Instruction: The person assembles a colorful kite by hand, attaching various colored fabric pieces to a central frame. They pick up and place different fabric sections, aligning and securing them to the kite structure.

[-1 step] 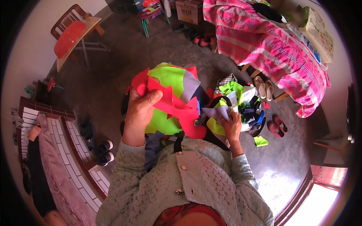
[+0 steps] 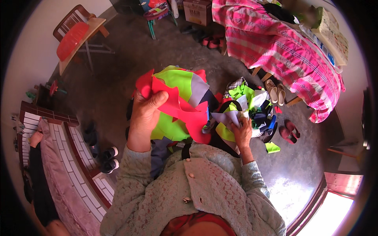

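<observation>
My left hand (image 2: pixel 143 118) is closed on a jagged red fabric scrap (image 2: pixel 177 104), its thumb lying on top. One end of the scrap hangs toward my lap. Under and behind it spread large pieces of lime-green fabric (image 2: pixel 171 128), with a grey piece (image 2: pixel 199 89) beside them. To the right, my right hand (image 2: pixel 243 131) grips a pale grey fabric scrap (image 2: pixel 226 118) among other cloth, its fingertips partly hidden. A yellow-green scrap (image 2: pixel 225 132) lies just left of that hand. Beyond it is a heap of mixed scraps (image 2: pixel 258 104) in green, white, black and blue.
A loose green scrap (image 2: pixel 272 148) lies on the floor near dark red shoes (image 2: pixel 289 131). Beige shoes (image 2: pixel 276 92) stand by a table with a pink checked cloth (image 2: pixel 271 43). At left, another person's hand (image 2: pixel 36 139) rests near black-and-white shoes (image 2: pixel 109 159) and a tiled ledge.
My left hand has shifted slightly left with the red fabric scrap, and the scrap's hanging end has moved left too. My right hand looks unmoved.
</observation>
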{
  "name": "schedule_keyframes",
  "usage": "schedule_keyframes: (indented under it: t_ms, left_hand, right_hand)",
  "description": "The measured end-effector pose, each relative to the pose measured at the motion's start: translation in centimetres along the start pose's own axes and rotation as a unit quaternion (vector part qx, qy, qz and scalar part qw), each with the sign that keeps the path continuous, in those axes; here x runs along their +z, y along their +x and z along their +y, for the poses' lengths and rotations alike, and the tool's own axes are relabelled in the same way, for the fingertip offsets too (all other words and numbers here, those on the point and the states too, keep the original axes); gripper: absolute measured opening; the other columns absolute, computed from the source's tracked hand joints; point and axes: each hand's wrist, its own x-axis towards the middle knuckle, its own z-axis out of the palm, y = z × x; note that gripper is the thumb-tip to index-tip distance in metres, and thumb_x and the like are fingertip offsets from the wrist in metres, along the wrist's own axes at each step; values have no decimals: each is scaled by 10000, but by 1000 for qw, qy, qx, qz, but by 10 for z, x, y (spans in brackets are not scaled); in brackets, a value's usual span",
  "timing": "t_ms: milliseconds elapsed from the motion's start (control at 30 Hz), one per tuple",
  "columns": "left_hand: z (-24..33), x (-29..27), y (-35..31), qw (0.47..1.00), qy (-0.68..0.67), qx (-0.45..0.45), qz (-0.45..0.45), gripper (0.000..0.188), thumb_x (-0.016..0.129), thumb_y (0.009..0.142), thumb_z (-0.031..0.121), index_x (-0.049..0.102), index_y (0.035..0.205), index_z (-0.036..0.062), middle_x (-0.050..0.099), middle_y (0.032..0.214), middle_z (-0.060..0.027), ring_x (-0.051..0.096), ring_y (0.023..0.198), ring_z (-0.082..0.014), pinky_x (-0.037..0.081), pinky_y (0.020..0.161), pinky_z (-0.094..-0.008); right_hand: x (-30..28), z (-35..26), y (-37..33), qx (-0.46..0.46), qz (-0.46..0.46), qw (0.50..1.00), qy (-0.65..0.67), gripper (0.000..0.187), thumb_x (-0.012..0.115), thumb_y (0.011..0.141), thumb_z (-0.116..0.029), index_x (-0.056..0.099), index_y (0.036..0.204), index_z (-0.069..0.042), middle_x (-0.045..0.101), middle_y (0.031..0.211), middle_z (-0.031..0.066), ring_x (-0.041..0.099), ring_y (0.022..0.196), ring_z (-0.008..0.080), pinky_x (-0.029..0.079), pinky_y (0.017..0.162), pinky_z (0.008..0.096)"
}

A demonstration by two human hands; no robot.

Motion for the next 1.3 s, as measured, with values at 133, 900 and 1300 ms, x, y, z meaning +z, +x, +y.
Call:
schedule_keyframes:
  t_ms: [133, 900, 1300]
  left_hand:
    - [11, 7, 10, 1000, -3, 0, 3, 226, 631, 843, 132, 517, 1008, 29, 609, 839, -115, 589, 714, -235, 461, 682, -348]
    - [-78, -58, 155, 958, 281, 39, 32, 610, 633, 804, 35, 389, 1357, 121, 433, 1363, -132, 365, 1296, -228, 352, 1012, -342]
    - [-148, -63, 48, 731, 673, 70, -91, 531, 707, 733, 298, 511, 1177, 84, 450, 1312, -179, 409, 1244, -300, 306, 1022, -417]
  right_hand:
    - [6, 10, -2, -33, 21, 999, 12, 320, 736, 650, -162, 530, 870, -55, 514, 877, 152, 534, 808, 354, 446, 713, 426]
    - [6, 7, -6, -45, 22, 999, -6, 334, 720, 664, -147, 511, 906, -54, 493, 911, 167, 509, 868, 370, 431, 751, 440]
    - [8, 10, -3, -60, 2, 998, 4, 318, 708, 676, -148, 509, 899, -41, 492, 900, 171, 505, 853, 368, 418, 747, 437]
